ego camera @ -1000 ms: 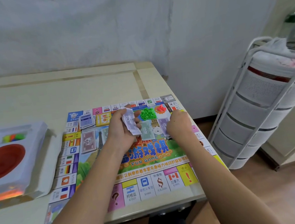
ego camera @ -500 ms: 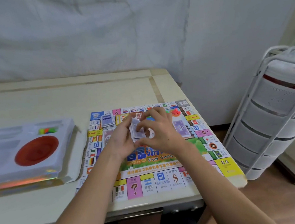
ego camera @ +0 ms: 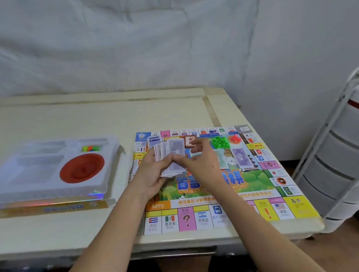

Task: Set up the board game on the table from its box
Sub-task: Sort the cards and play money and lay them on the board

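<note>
We see the stack of play money (ego camera: 172, 156) held up just above the game board (ego camera: 213, 190), fanned slightly at its top edge, over the board's upper left part. The left hand (ego camera: 153, 172) grips the stack from below and the left, its fingers curled round the lower edge with the thumb across the front. The right hand (ego camera: 201, 162) pinches the front note at its lower right, thumb and forefinger closed on the paper while the other fingers curl loosely above it. The board lies flat on the right part of the pale table (ego camera: 83, 124), its near edge close to the table's front rim. On the board, beyond the hands, sit a heap of green houses (ego camera: 220, 142) and, just beside it to the right, a smaller heap of red pieces (ego camera: 234, 139); a purple note (ego camera: 241, 156) lies flat below them. To the left of the board, apart from it, rests the open box (ego camera: 48, 206) with its white plastic tray (ego camera: 44, 173), which holds a red disc (ego camera: 82, 168) and a few coloured pawns (ego camera: 90, 148). A white tiered rack (ego camera: 343, 150) stands right of the table.
</note>
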